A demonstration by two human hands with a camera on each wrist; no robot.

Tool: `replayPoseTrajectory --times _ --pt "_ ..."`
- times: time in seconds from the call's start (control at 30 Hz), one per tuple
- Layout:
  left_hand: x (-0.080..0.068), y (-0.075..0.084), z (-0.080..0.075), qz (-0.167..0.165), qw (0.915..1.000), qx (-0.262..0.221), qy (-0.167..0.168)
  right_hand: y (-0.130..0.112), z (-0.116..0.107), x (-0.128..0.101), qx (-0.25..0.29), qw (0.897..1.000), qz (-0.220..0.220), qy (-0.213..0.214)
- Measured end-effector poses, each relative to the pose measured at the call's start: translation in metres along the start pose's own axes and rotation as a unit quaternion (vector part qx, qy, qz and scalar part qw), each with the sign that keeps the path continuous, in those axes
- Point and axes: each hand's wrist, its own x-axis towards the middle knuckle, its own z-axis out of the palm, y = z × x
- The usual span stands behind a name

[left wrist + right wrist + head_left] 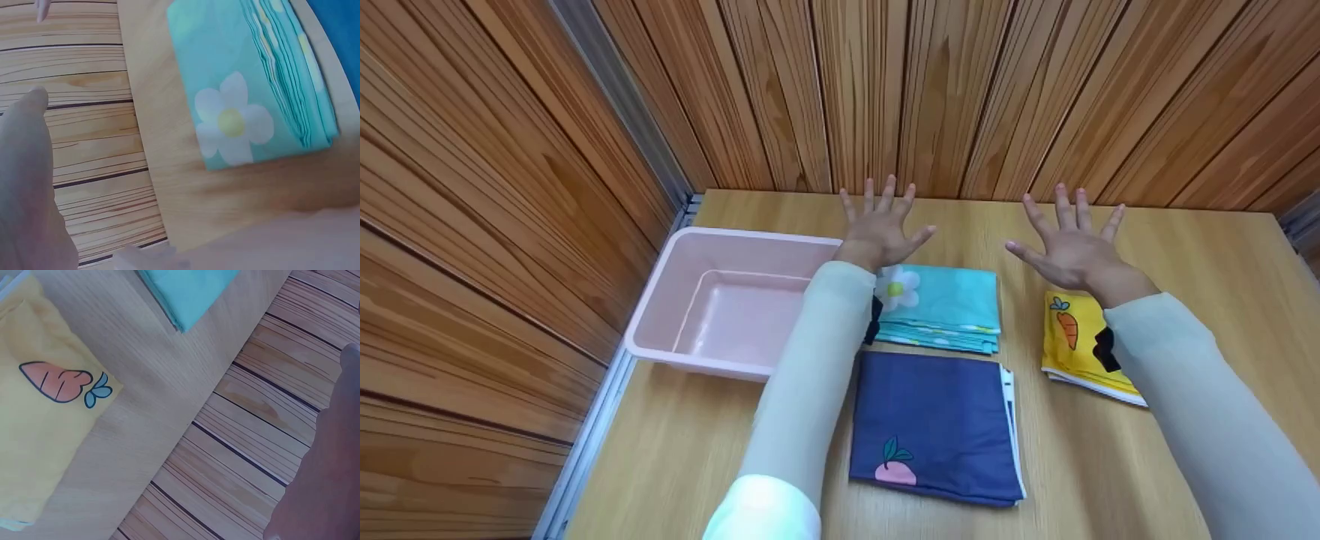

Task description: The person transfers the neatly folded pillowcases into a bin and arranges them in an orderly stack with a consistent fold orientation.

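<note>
Both hands are held out with fingers spread wide, and neither holds anything. My left hand [879,231] is over the far part of the table, between the pink basin and the folded turquoise cloth [949,300], which has a white flower print. My right hand [1076,251] hovers just beyond the folded yellow cloth [1071,337], printed with a carrot; that forearm hides part of it. A folded navy cloth [934,420] with a pink fruit print lies nearer, below the turquoise one. In the left wrist view, the turquoise cloth [225,73] shows its stacked folded layers along one edge.
An open pink plastic basin [656,315] stands at the left of the wooden table [682,442], its right side partly behind the left forearm. Wood-plank walls [862,90] rise behind and on the left. A metal rail [592,442] runs along the table's left edge.
</note>
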Motion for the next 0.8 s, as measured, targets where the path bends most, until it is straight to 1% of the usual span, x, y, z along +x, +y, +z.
replayPoseTrajectory --times 0.23,0.5,0.63,0.8 --pt "-0.005 -0.003 -0.004 0.016 0.9999 0.003 -0.003 0.001 -0.004 -0.007 -0.01 1.0 -0.019 0.004" --pt "-0.016 0.003 -0.007 0.05 0.9987 0.009 -0.004 0.0 -0.006 -0.016 -0.016 0.999 -0.04 0.011" --pt "-0.019 0.005 -0.005 0.068 0.9975 0.017 -0.006 0.0 -0.014 -0.023 -0.012 0.999 -0.049 0.015" --pt "-0.025 0.005 -0.004 0.072 0.9971 0.023 0.0 0.002 -0.023 -0.031 -0.018 0.997 -0.064 0.031"
